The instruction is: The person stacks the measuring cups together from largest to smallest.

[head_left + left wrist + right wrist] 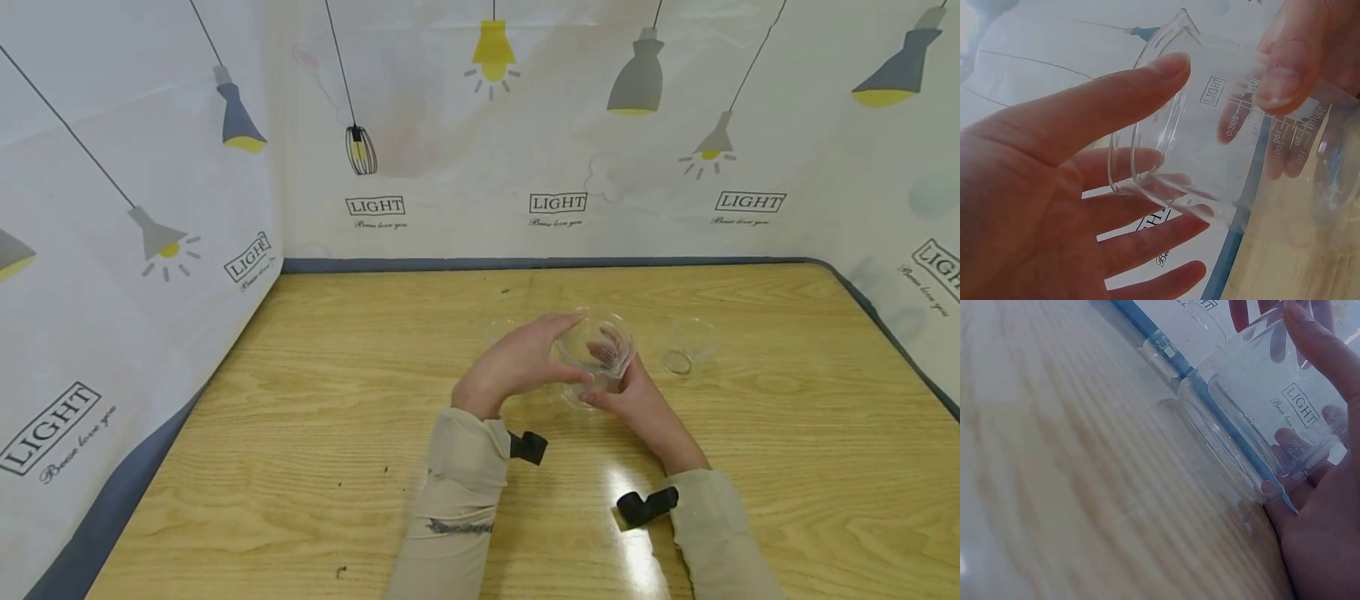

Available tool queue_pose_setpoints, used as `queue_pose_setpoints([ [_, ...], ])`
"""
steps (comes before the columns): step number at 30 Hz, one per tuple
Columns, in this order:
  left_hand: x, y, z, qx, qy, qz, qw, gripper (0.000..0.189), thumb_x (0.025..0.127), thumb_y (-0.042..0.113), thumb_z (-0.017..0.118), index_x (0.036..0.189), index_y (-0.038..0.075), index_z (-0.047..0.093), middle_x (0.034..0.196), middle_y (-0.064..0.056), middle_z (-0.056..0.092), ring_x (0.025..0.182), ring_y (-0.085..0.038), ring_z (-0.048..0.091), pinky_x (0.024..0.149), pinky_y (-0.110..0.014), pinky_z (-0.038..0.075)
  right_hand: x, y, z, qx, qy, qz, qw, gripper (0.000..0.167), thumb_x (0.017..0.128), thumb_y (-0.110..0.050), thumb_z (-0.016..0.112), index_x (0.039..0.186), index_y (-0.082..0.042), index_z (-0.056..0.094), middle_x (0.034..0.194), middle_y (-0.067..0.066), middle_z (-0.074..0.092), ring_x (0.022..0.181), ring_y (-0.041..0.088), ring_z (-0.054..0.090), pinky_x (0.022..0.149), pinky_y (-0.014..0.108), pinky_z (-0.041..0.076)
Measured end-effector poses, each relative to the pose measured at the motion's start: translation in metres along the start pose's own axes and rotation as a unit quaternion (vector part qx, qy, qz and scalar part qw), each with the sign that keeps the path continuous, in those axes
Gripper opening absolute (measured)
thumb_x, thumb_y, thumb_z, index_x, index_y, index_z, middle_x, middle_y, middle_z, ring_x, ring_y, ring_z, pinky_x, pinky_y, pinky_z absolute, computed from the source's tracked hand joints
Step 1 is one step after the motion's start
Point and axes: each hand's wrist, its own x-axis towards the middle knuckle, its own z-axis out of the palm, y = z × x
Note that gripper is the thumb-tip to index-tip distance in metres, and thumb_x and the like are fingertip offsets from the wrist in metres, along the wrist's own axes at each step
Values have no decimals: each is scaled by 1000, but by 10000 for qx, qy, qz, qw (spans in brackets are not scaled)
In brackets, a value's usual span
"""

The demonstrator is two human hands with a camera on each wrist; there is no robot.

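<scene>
Two clear glass beakers (1210, 156), one nested inside the other, are held between my hands above the table. Their two spouted rims lie close together in the left wrist view, and white volume marks show on the sides. My left hand (517, 362) grips near the rims, thumb on the near side and fingers spread round the far side. Lower down, my right hand (641, 396) holds the beaker wall, its thumb in front and fingers behind the glass. In the right wrist view, the round base of the beakers (1222, 450) is close over the wood.
On the wooden table (315, 467), another clear beaker (690, 346) stands to the right of my hands. A further beaker (1197, 331) is behind my left hand, partly hidden in the head view. White printed sheets (450, 167) wall the back and sides.
</scene>
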Motion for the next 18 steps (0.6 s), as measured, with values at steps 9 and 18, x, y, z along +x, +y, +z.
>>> queue_pose_setpoints([
  [9,0,-1,1,-42,3,-51,10000,81,75,46,67,141,23,27,143,3,28,129,-14,27,101,-34,28,0,1,0,-28,-21,12,10000,88,77,-6,69,142,-21,11,139,17,29,128,28,25,101,51,18],
  [18,-1,0,1,-51,-10,-69,10000,81,75,46,67,141,24,25,143,4,27,129,-13,27,101,-34,28,1,4,-1,-60,30,50,10000,89,76,-8,70,142,-20,12,138,15,30,128,25,26,102,49,18],
])
